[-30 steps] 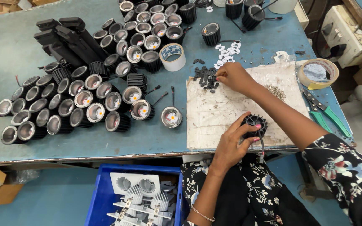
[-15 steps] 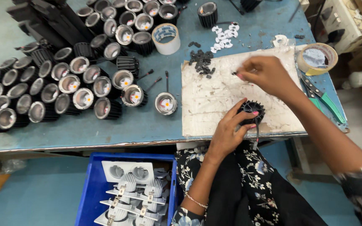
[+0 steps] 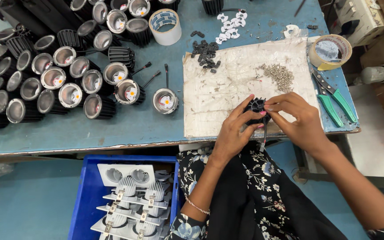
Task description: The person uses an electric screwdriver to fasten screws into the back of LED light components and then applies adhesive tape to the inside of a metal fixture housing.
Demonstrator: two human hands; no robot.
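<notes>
— What is the person wearing?

— A black garment printed with flowers in white and pale blue, with small pink and green touches. The print shows over the lap and again at the sleeve hem of the right arm, in the lower right corner.

— Are the arms covered?

— Both forearms are bare. The left hand (image 3: 233, 131) has a thin beaded bracelet (image 3: 197, 205) of pale, silvery beads on the wrist.

— Anything on the fingers?

— The nails are painted pink, seen on the left hand and on the right hand (image 3: 299, 119). No rings that I can make out.
</notes>
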